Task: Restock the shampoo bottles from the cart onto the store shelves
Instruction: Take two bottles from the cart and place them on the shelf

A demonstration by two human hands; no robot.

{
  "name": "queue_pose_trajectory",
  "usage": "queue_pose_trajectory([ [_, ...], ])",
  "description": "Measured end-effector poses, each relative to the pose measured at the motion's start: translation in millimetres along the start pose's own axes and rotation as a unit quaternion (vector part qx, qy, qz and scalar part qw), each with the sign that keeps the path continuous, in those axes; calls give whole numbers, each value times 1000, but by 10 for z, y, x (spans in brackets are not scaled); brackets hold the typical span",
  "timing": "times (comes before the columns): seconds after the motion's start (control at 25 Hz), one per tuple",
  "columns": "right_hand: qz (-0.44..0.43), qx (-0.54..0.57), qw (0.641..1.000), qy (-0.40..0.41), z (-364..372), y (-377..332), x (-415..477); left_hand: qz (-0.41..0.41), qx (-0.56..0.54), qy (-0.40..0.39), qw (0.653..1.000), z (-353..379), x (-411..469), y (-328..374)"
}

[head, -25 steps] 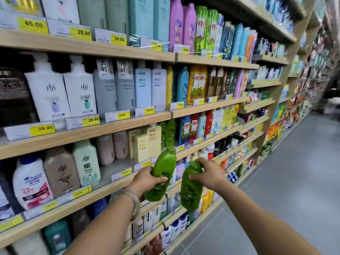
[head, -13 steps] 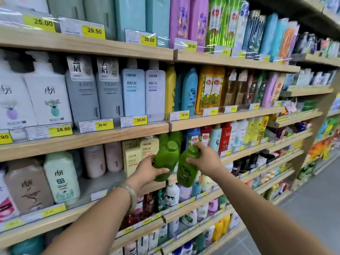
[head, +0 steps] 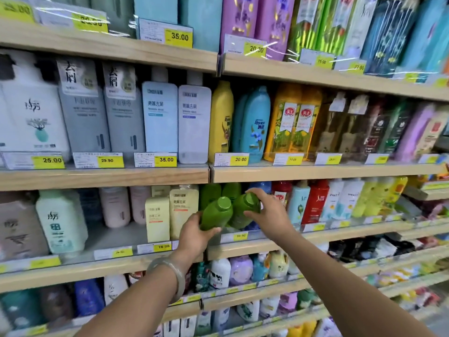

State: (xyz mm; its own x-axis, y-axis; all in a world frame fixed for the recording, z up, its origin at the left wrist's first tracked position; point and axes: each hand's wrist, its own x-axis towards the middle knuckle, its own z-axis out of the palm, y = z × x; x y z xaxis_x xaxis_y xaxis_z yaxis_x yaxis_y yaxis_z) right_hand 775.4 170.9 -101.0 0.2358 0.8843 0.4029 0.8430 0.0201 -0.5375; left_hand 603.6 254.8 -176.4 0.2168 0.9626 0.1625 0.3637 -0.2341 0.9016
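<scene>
Shampoo bottles, two, green with green caps, both in hand at the third shelf [head: 243, 249] from the top of the view.

Head view:
- Left bottle [head: 215, 214]: tilted, cap toward the shelf, base toward the camera. Left hand [head: 194, 235] grips its lower body from below; fingers wrapped around it, thumb across the base end.
- Right bottle [head: 243, 210]: tilted likewise, touching the left bottle side by side. Right hand [head: 269, 215] covers it from the right; fingers curled over the cap end, closed on the bottle.
- Both bottles sit just above the shelf's front edge, over the yellow price tag [head: 239, 236]. Whether either base rests on the shelf: cannot tell.
- More green bottles [head: 220, 190] stand upright directly behind the held pair, at the back of the same shelf.
- Cream boxes [head: 171, 215] stand just left of the left bottle; a red bottle [head: 315, 203] and pale ones stand to the right of the right hand.
- Pale bangle [head: 170, 273] on the left wrist.
- Shelf above carries grey, white, yellow [head: 221, 120] and blue bottles.
</scene>
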Motion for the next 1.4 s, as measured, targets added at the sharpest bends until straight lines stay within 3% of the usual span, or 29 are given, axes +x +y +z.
queue_pose_trajectory([
  [0.32, 6, 7, 999, -49, 172, 352, 327, -26, 17, 9, 999, 193, 252, -33],
  [0.56, 113, 149, 982, -7, 305, 507, 485, -25, 14, -8, 1000, 285, 376, -7],
  [0.8, 139, 219, 964, 55, 518, 543, 466, -11, -1, 3, 1000, 332, 360, -14],
  [1.0, 163, 221, 959, 71, 662, 562, 508, 4, 5, 17, 1000, 341, 383, -28],
  [1.2, 178, 207, 960, 66, 766, 604, 532, -72, 8, 26, 997, 372, 503, -47],
  [1.4, 204, 187, 960, 36, 845, 678, 528, -96, 57, 29, 993, 462, 556, -148],
])
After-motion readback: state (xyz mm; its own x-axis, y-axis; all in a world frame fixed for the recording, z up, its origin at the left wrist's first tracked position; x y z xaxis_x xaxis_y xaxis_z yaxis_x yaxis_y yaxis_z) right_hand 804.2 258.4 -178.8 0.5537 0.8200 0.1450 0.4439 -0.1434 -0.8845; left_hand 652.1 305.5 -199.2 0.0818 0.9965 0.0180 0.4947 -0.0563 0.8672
